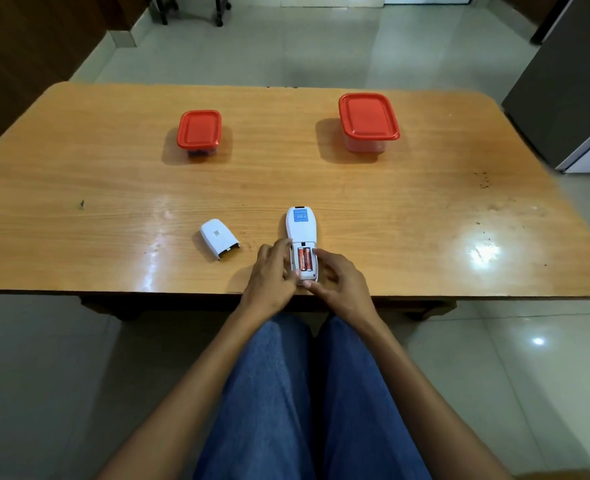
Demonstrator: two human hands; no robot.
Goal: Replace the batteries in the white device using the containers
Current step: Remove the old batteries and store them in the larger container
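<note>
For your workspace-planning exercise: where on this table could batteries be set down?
Free: table right of the white device, before the large container; also left of the battery cover, before the small container. Crowded: near edge, where left hand and right hand hold it.

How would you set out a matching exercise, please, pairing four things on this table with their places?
Things
1. battery cover
2. small container
3. large container
4. batteries

Places
A. far side of the table, to the right, red lid on
B. lying loose, left of the white device
C. seated inside the white device, exposed
D. far side, to the left, red lid on

Pairs: 1-B, 2-D, 3-A, 4-C
</note>
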